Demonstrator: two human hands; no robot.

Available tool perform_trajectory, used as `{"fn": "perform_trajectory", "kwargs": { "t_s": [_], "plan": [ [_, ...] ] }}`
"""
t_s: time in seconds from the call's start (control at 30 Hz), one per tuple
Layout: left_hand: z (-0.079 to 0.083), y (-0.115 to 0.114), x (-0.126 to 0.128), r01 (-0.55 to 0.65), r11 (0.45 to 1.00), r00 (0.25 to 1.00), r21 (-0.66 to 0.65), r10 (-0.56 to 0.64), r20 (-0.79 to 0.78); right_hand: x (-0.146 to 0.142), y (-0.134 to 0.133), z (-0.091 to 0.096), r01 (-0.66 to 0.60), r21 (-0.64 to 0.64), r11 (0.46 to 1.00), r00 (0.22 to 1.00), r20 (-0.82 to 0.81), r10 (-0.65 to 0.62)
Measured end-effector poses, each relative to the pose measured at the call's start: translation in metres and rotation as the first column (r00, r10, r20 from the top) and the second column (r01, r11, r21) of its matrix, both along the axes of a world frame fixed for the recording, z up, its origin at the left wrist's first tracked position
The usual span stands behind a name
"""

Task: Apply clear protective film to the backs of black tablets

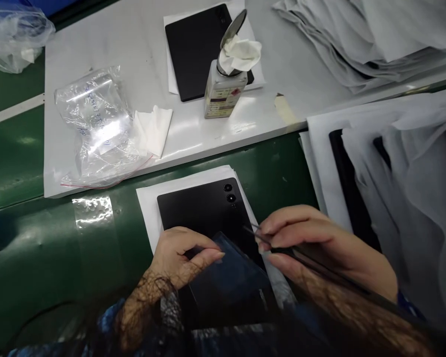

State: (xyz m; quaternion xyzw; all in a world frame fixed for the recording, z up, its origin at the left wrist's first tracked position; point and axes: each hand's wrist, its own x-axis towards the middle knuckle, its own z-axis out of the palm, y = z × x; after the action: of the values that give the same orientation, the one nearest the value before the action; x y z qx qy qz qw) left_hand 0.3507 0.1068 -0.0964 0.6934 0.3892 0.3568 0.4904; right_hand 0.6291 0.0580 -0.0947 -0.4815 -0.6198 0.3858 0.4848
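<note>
A black tablet (204, 210) lies face down on a white paper sheet (148, 208), its dual camera lenses (229, 192) at the far end. A dark, clear film (228, 277) covers the tablet's near half, and its lower part is hard to see. My left hand (178, 255) pinches the film's edge between thumb and fingers. My right hand (308, 243) is shut on black tweezers (271, 243), whose tips reach the film's upper corner. Strands of hair hang across the bottom of the view and partly hide my forearms.
A white board (141, 64) on the green bench holds a second black tablet on paper, a labelled bottle with a wipe, and a crumpled plastic bag. White sheets interleaved with black tablets (394, 198) are stacked at right. Grey cloth lies at top right.
</note>
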Motion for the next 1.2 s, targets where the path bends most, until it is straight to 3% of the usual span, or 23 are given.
{"fn": "perform_trajectory", "kwargs": {
  "t_s": [0.13,0.27,0.53,0.73,1.0,1.2],
  "plan": [
    [0.001,0.002,0.0,0.01,0.997,0.999,0.075,-0.008,-0.035,-0.011,0.003,0.0,-0.025,-0.001,1.0,0.996,-0.088,0.024],
    [0.0,0.003,-0.001,0.033,0.992,0.999,0.125,-0.029,-0.036,-0.016,0.007,-0.005,0.016,-0.086,0.996,0.987,-0.155,-0.03],
    [0.002,0.004,0.001,0.036,0.996,0.998,0.084,-0.032,-0.05,-0.022,0.019,0.004,0.037,-0.257,0.966,0.953,-0.283,-0.112],
    [0.002,0.003,0.003,0.036,0.995,0.997,0.092,-0.03,-0.07,-0.024,0.018,0.006,0.054,-0.244,0.968,0.929,-0.344,-0.138],
    [0.001,0.0,-0.001,0.024,0.997,0.997,0.078,-0.018,-0.076,-0.023,0.006,-0.012,0.089,-0.147,0.985,0.93,-0.341,-0.135],
    [-0.002,-0.001,-0.004,0.045,0.998,0.993,0.034,-0.041,-0.11,-0.023,0.016,0.001,0.065,-0.2,0.978,0.948,-0.295,-0.124]
  ]
}}
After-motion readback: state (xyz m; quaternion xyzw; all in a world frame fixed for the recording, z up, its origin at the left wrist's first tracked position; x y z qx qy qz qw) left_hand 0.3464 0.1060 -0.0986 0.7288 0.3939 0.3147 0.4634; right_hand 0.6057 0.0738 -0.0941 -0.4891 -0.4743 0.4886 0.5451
